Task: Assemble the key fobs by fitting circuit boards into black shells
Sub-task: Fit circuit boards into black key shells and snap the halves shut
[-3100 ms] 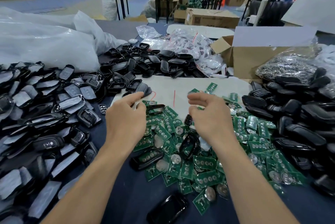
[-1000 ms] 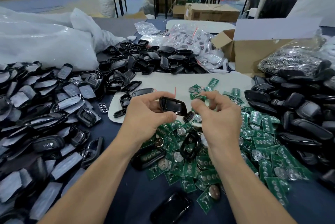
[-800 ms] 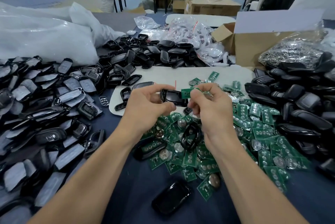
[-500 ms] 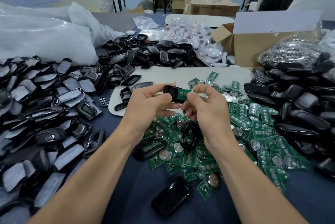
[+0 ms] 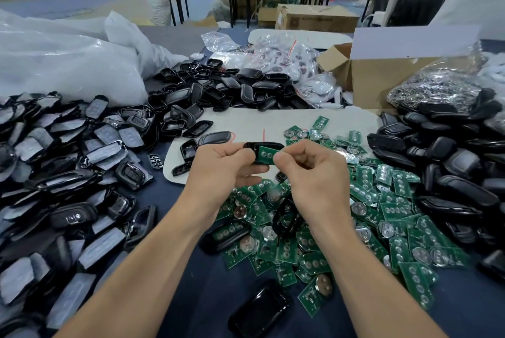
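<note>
My left hand [image 5: 224, 166] grips a black shell [image 5: 262, 145] above the table's middle, its open side facing me. A green circuit board [image 5: 266, 155] lies in the shell's right part, and my right hand [image 5: 314, 173] pinches that board with thumb and fingers. Below my hands spreads a pile of green circuit boards [image 5: 314, 233] with round silver cells. A shell with a board in it [image 5: 228, 235] lies on that pile, and a closed black fob [image 5: 259, 310] lies near the front edge.
Black shells are heaped at the right [image 5: 451, 162] and at the back [image 5: 232, 88]. Film-covered shell halves [image 5: 62, 173] fill the left. A white sheet [image 5: 273, 121], an open cardboard box [image 5: 382, 77] and a bag of metal parts [image 5: 437, 88] stand behind.
My left hand picked a black shell from the table and raised it. My right hand picked a green board, brought it to the shell and pushed it in.
</note>
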